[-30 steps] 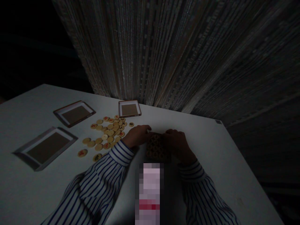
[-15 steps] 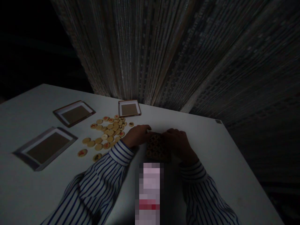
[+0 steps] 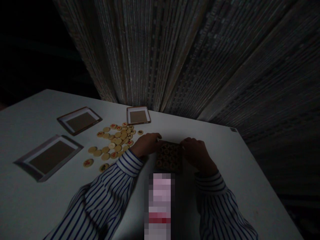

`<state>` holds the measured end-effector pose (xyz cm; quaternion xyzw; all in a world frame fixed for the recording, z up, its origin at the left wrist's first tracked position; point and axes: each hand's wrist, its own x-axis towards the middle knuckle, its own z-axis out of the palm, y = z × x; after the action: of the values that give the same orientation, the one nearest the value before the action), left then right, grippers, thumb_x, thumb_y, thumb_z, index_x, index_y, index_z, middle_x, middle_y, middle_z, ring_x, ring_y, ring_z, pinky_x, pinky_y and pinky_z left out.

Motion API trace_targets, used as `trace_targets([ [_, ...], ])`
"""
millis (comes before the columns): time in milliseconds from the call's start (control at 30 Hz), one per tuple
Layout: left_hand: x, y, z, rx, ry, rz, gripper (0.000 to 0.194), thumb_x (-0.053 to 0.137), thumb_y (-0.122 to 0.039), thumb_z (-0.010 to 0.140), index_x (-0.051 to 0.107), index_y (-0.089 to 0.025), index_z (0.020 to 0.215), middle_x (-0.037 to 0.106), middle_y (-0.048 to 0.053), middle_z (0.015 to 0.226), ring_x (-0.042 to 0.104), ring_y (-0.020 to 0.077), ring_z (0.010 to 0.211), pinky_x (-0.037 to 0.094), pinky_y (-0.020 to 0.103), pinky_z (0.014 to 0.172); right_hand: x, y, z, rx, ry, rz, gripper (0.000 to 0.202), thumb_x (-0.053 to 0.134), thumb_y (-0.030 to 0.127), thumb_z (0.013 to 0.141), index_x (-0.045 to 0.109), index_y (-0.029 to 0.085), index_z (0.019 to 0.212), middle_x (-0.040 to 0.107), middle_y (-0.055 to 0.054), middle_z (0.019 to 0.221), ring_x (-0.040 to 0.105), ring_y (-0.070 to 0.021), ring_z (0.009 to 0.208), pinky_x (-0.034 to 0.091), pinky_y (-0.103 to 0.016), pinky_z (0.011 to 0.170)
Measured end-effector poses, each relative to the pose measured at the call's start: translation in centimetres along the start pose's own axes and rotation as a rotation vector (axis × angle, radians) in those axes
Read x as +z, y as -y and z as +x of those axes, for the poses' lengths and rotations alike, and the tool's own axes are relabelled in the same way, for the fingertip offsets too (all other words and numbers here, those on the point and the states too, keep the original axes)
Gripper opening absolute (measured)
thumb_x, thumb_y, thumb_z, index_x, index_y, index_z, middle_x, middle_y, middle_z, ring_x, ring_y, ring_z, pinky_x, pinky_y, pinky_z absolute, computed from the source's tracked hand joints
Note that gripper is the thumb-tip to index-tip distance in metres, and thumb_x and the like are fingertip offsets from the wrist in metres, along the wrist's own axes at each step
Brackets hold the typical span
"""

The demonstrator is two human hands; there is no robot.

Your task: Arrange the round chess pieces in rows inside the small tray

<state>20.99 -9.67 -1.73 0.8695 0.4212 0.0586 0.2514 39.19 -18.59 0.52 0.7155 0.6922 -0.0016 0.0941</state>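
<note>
In front of me lies a small dark box (image 3: 169, 156) with round Chinese chess pieces set in it in rows. My left hand (image 3: 147, 143) is closed at its upper left corner, thumb along the edge. My right hand (image 3: 197, 151) is closed at the upper right corner, its fingers curled at the rim; shadow hides the exact contact. Left of my left hand, loose round wooden chess pieces (image 3: 117, 140) lie in a spread heap, some showing red or black characters, others blank.
Three shallow trays or lids stand on the white table (image 3: 155, 206): one at the left (image 3: 51, 156), one behind it (image 3: 80, 120), and a smaller one (image 3: 138, 116) near the back edge. A hanging string curtain (image 3: 150, 56) borders the table's far side. The room is dim.
My right hand has moved a little to the right, from over the box to its right edge, uncovering more pieces. My left hand stays in place.
</note>
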Motion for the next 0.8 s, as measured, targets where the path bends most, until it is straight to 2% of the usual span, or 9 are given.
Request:
trace_targets([
  [133,0.2,0.2,0.1,0.006,-0.008,-0.001,0.036,0.046,-0.037,0.086,0.060,-0.017,0.113,0.071,0.008,0.099,0.066,0.0209,0.090,0.048,0.028,0.074,-0.1,0.0,0.1,0.009,-0.013,-0.001,0.024,0.043,0.023,0.089,0.065,0.021,0.100,0.064,-0.009,0.103,0.057,-0.0222,0.094,0.036,-0.036,0.077],
  [267,0.2,0.1,0.1,0.011,-0.055,0.004,0.035,0.047,-0.036,0.086,0.061,-0.017,0.112,0.071,0.008,0.099,0.065,0.0223,0.090,0.048,0.030,0.075,-0.5,-0.4,-0.2,0.031,-0.077,0.016,0.025,0.043,0.026,0.090,0.063,0.020,0.103,0.065,-0.008,0.102,0.059,-0.0211,0.092,0.039,-0.033,0.075],
  [433,-1.1,-1.0,-0.7,0.013,-0.157,0.020,0.031,0.042,-0.029,0.088,0.063,-0.017,0.107,0.070,0.009,0.104,0.064,0.0231,0.095,0.047,0.032,0.078,-0.5,-1.1,-1.2,0.066,-0.201,0.142,0.028,0.042,0.028,0.090,0.060,0.019,0.110,0.067,-0.008,0.101,0.061,-0.0207,0.092,0.044,-0.030,0.073],
  [633,-3.0,-2.4,-2.5,0.087,-0.310,-0.036,0.029,0.042,-0.027,0.087,0.067,-0.017,0.099,0.072,0.006,0.096,0.065,0.0207,0.088,0.047,0.029,0.076,1.1,-1.5,-3.8,0.039,-0.292,0.319,0.030,0.046,0.027,0.088,0.060,0.018,0.113,0.068,-0.008,0.099,0.063,-0.0196,0.087,0.049,-0.032,0.077],
  [800,-4.1,-2.0,-4.9,0.095,-0.365,-0.085,0.030,0.042,-0.031,0.086,0.068,-0.017,0.093,0.072,0.006,0.088,0.065,0.0212,0.081,0.047,0.030,0.072,3.1,-1.2,-6.0,-0.002,-0.336,0.466,0.034,0.048,0.027,0.085,0.058,0.015,0.116,0.067,-0.010,0.100,0.064,-0.0194,0.083,0.052,-0.036,0.076],
])
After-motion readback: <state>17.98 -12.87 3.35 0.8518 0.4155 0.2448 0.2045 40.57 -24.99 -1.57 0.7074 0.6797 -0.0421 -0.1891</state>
